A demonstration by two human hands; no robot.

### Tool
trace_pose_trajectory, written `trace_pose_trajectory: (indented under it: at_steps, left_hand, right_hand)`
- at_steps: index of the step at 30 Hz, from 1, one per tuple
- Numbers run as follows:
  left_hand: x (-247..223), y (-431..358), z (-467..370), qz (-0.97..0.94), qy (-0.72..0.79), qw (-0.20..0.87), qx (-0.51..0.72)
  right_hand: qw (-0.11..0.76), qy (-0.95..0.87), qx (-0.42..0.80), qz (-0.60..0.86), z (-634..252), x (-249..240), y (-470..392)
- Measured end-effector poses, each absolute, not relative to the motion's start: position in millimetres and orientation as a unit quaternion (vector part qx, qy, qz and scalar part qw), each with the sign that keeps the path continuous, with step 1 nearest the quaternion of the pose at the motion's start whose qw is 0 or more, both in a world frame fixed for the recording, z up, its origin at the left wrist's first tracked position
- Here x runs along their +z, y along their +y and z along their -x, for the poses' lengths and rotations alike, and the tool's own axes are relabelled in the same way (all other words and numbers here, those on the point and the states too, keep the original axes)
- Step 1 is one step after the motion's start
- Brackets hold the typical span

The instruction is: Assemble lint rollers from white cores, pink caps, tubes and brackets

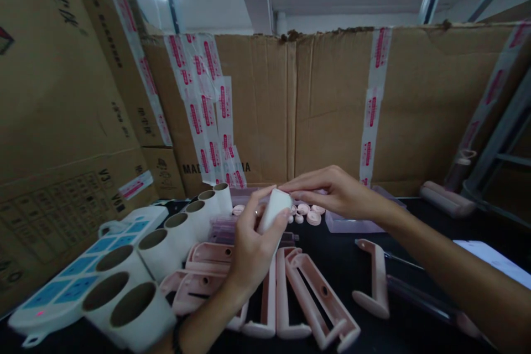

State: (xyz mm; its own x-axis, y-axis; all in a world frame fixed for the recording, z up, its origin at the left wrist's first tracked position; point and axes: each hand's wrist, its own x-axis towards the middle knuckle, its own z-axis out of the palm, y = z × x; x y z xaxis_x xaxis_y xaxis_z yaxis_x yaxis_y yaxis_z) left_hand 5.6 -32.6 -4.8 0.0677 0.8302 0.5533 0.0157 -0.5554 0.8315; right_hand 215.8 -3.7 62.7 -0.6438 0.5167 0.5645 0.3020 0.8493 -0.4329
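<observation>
Held up in the middle is a white paper roll [274,210], tilted, with its core opening turned out of sight. My left hand [256,238] is wrapped round it, thumb on the near side. At the roll's upper right end, the fingers and thumb of my right hand [332,191] close on its edge; the fingertips are partly hidden. Below my hands lie several pale pink plastic handles [319,293]. More white rolls [155,251] with brown cardboard cores stand in a row to the left. Small pink round caps [314,217] lie behind the held roll.
A white power strip [89,265] with blue sockets runs along the left. On the right are a single pink handle [375,276], a screwdriver [404,261] and a white sheet [493,257]. Translucent purple cases [352,224] sit behind. Cardboard walls [332,110] enclose the back and left.
</observation>
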Motion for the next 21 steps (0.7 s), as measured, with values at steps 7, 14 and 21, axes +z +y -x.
trace_pose_trajectory:
  at_steps: [7, 14, 21]
  left_hand:
    - [-10.5, -27.7, -2.7, -0.674, 0.322, 0.37, 0.553]
    - [-12.6, -26.9, -1.3, -0.721, 0.297, 0.38, 0.498]
    - [-14.9, -24.4, -3.4, -0.723, 0.303, 0.379, 0.491]
  right_hand:
    - [0.313, -0.908, 0.158, 0.228, -225.2, 67.2, -0.5]
    - [0.253, -0.883, 0.296, 0.261, -244.8, 64.2, 0.4]
    - [0.237, -0.901, 0.27, 0.245, -245.3, 70.2, -4.4]
